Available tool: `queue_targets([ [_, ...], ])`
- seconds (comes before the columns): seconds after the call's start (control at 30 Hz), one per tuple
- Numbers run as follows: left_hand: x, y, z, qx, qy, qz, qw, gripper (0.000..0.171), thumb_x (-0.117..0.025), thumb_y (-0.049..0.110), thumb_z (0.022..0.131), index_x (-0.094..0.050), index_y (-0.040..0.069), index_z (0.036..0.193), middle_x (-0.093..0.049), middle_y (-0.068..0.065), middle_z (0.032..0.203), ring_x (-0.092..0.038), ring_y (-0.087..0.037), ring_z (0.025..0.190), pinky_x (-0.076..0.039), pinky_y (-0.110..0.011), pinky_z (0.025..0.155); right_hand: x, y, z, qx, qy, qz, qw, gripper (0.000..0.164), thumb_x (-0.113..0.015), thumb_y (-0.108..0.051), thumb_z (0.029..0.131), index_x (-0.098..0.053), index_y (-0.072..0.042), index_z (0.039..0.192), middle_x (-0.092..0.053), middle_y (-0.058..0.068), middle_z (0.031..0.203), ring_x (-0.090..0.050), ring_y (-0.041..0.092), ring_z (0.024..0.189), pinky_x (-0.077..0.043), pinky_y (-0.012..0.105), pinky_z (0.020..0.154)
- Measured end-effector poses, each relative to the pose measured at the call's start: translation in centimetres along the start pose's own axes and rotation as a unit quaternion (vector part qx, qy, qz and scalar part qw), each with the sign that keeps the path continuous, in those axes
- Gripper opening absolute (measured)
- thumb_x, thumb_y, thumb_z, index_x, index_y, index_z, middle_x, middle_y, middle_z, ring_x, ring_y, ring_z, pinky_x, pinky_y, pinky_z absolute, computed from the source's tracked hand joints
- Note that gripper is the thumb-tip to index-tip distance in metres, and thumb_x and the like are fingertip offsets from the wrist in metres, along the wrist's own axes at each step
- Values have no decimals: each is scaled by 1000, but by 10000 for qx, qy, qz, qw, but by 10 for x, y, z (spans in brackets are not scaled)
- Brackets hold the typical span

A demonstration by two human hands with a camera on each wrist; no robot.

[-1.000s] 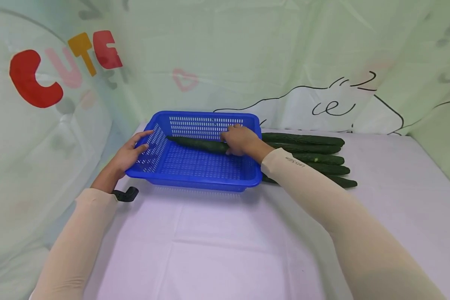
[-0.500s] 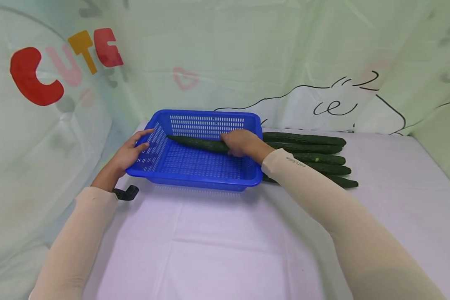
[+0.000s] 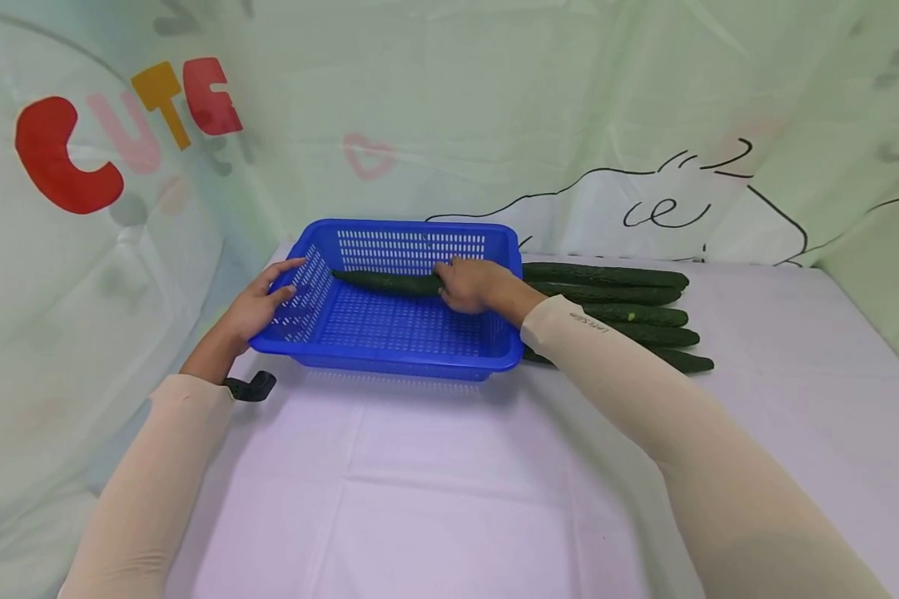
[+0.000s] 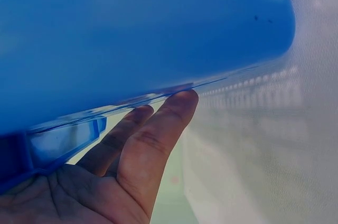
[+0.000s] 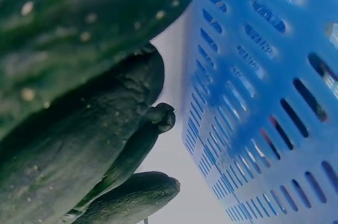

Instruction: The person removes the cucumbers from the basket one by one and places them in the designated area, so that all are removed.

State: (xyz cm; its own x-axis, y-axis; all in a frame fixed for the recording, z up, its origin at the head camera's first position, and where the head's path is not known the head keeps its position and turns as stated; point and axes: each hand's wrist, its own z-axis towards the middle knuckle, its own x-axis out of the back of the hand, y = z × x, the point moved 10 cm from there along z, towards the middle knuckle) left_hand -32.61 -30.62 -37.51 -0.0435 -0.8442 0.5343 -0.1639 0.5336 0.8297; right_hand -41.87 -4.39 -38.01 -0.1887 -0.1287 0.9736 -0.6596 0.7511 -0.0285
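Note:
A blue perforated basket [image 3: 404, 359] stands on the table, seen whole in the head view. My left hand [image 3: 255, 308] holds its left end, with the thumb over the rim. In the left wrist view, fingers [image 4: 153, 142] of that hand touch the outside of the basket wall. One dark green cucumber [image 3: 385, 283] lies lengthwise inside, near the back wall. My right hand [image 3: 472, 284] reaches over the right end and grips this cucumber, hiding its right end. Several more cucumbers [image 3: 614, 274] lie side by side to the right of the basket, partly behind my right forearm.
White cloth [image 3: 449, 499] covers the table. A pale printed curtain [image 3: 494, 108] hangs close behind the basket and along the left side. A black strap piece [image 3: 251, 386] sticks out by the left wrist.
My right hand has shifted slightly left along the cucumber, and its raised fingers have come down around it. The left hand and the basket look unchanged.

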Motion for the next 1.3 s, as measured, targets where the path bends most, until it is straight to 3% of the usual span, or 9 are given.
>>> queue_targets([
  [0.17, 0, 0, 0, 8, -15, -23, 10000, 52, -36, 25, 107, -23, 33, 156, -10, -15, 166, -28, -53, 143, -33, -70, 107, 7, -2, -1, 2, 249, -57, 9997, 59, -47, -51, 100, -46, -9, 142, -56, 18, 134, -56, 32, 126, -46, 51, 106],
  [0.4, 0, 1, -1, -17, -51, -67, 10000, 52, -36, 23, 107, -23, 32, 156, -10, -15, 166, -28, -52, 143, -33, -70, 107, 16, -7, -4, 131, 593, -286, 9977, 51, -53, -46, 99, -54, -9, 134, -64, 14, 123, -62, 30, 115, -51, 49, 99],
  [0.73, 0, 0, 1, -4, -15, -20, 10000, 52, -36, 23, 107, -23, 32, 156, -10, -15, 166, -28, -53, 143, -33, -70, 106, 23, -2, -4, -138, 836, -452, 9954, 43, -47, -38, 103, -54, -11, 135, -56, 12, 137, -52, 34, 130, -33, 63, 111],
  [0.83, 1, 0, 0, -20, -1, -14, 10000, 52, -36, 23, 107, -23, 31, 156, -11, -16, 166, -29, -53, 142, -34, -70, 106, 27, -2, -4, -124, 1000, -284, 9945, 40, -50, -36, 102, -51, -15, 136, -56, 11, 138, -52, 33, 131, -33, 63, 112],
  [1.0, 1, 0, 0, -49, 11, -20, 10000, 52, -36, 22, 107, -23, 31, 156, -12, -17, 165, -31, -53, 141, -35, -69, 106, 36, -6, -7, 134, 1360, -71, 9906, 35, -57, -33, 99, -51, -24, 133, -63, 9, 127, -60, 31, 120, -44, 56, 104],
  [1.3, 0, 0, 1, -52, -22, -41, 10000, 52, -36, 23, 107, -23, 32, 156, -11, -16, 166, -30, -52, 142, -34, -69, 107, 43, -6, -14, 180, 1750, -134, 9843, 27, -57, -29, 99, -58, -25, 126, -66, 7, 120, -62, 30, 113, -46, 50, 93],
])
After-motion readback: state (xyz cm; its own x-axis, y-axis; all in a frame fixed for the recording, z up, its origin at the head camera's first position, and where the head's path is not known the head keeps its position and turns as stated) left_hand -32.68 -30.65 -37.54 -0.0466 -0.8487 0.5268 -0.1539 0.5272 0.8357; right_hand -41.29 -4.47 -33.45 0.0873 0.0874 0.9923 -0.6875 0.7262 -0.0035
